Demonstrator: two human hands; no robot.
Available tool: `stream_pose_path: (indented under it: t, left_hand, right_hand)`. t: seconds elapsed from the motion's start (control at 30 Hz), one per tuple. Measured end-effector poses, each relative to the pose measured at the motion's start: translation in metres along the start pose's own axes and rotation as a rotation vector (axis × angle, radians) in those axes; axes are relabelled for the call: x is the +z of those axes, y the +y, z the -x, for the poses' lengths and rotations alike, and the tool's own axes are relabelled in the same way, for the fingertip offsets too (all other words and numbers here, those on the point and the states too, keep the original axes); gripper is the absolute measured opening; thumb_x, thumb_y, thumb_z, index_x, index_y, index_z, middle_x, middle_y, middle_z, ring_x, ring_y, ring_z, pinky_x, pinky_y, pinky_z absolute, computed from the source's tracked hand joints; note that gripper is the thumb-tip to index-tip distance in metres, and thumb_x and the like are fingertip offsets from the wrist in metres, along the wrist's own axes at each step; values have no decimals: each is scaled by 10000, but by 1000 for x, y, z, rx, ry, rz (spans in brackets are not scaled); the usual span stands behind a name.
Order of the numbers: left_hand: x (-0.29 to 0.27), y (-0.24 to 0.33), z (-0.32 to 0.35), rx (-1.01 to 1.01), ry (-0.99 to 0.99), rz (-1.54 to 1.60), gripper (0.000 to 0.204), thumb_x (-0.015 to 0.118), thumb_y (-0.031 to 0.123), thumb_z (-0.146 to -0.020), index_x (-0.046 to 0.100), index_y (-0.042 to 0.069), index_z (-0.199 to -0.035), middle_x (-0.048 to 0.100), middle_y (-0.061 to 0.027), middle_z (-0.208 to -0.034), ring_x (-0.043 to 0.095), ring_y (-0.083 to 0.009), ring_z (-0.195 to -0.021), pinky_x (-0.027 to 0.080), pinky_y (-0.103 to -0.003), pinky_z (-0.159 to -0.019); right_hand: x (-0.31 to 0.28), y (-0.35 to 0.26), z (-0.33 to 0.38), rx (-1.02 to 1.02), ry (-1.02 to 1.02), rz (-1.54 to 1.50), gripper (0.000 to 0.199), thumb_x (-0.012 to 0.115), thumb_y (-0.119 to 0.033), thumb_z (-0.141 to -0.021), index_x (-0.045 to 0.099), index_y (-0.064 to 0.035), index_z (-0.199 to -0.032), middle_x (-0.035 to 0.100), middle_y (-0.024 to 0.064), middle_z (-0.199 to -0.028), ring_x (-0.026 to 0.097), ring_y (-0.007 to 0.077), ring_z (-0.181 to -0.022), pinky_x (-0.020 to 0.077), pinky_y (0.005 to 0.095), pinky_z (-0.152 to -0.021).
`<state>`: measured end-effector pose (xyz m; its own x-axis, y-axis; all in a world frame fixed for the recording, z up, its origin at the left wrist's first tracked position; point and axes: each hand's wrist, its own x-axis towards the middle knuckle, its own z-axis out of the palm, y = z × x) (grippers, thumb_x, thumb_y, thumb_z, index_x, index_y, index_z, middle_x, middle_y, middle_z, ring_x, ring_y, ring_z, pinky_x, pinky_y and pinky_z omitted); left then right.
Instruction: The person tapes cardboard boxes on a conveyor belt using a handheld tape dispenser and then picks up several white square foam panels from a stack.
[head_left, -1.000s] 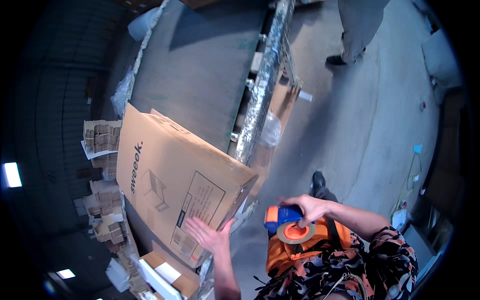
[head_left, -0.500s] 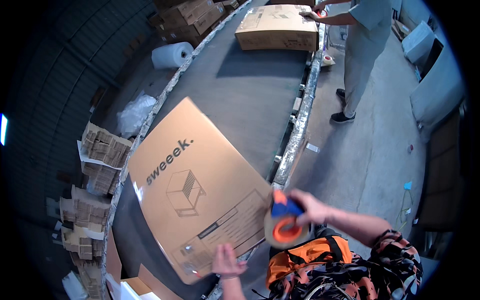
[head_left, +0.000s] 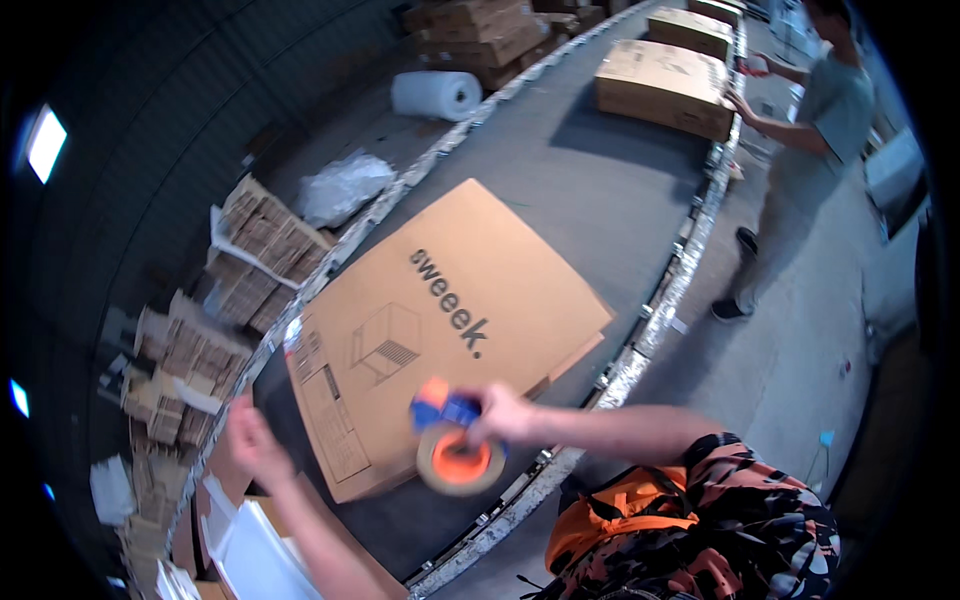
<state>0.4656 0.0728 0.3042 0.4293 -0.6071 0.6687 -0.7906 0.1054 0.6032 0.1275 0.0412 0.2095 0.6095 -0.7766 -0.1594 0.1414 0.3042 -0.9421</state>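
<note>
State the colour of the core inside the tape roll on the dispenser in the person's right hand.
Orange: the tape roll has an orange core, seen in the head view.

Your flat cardboard box (head_left: 440,325) fills the near stretch of the grey conveyor belt (head_left: 590,190), leaving bare belt open beyond it up to the next carton (head_left: 665,88). Your right hand (head_left: 500,415) holds a tape dispenser (head_left: 455,450) over the box's near edge. Stacked folded cartons (head_left: 265,255) crowd the belt's left side.

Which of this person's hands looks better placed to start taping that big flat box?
Probably the right hand: it already grips the tape dispenser over the cardboard box. The left hand is empty, blurred, beside the box's near corner.
</note>
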Motion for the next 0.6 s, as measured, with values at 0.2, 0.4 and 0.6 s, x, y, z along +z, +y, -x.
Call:
stream_pose_path:
  t: [0.2, 0.4, 0.6]
  left_hand:
    - [115, 11, 138, -137, -259, -225, 470, 632, 316, -890, 598, -36, -1201, 580, -239, -1255, 551, -375, -1189, 442, -422, -1011]
    - [174, 36, 186, -367, -260, -698, 793, 463, 442, -944, 230, -157, -1408, 196, -326, -1506, 151, -477, -1411, 124, -524, -1165]
    - [175, 48, 185, -367, -347, -841, 784, 421, 519, -940, 345, -123, -1384, 284, -321, -1474, 224, -485, -1387, 148, -526, -1158]
  right_hand:
    - [-84, -29, -115, -122, 215, -15, 567, 714, -61, -619, 596, -7, -1171, 645, 78, -1007, 602, 179, -947, 495, 319, -833]
    - [-69, -36, -229, -31, 51, 508, 793, 636, -481, -722, 499, -21, -1354, 570, 227, -1279, 510, 366, -1208, 363, 411, -1077]
    - [-174, -75, -333, -375, 434, 1655, 634, 507, -432, -888, 438, -27, -1372, 272, 201, -1516, 254, 354, -1399, 212, 486, -1142]
